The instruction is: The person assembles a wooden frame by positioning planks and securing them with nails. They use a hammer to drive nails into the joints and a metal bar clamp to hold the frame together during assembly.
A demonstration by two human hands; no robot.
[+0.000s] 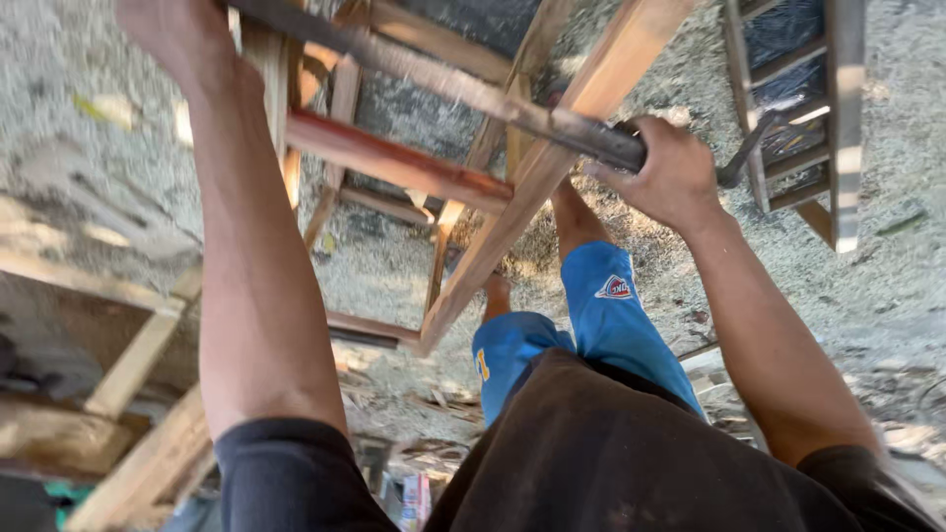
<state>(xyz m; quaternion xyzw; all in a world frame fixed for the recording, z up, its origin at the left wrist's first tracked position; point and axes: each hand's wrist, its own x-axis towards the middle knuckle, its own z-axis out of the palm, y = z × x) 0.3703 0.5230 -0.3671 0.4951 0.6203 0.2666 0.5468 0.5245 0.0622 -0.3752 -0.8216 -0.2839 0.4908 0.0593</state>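
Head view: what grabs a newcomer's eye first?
The long dark metal bar running across the top of the frame, with the right hand clenched on its end and the left hand up at the top left edge. Right behind it stands a bare wooden frame on sawdust-strewn ground. At centre bottom, the blue shorts stand out against the dust.

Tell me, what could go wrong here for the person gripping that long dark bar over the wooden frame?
The right hand grips the long dark bar close to the wooden frame, so fingers might get pinched if the bar slips. The bare foot stands on sawdust-covered ground right under the frame, so a dropped bar or tipping frame could strike it. The left hand is at the picture's edge, its grip unclear, so control of that end may be weak.
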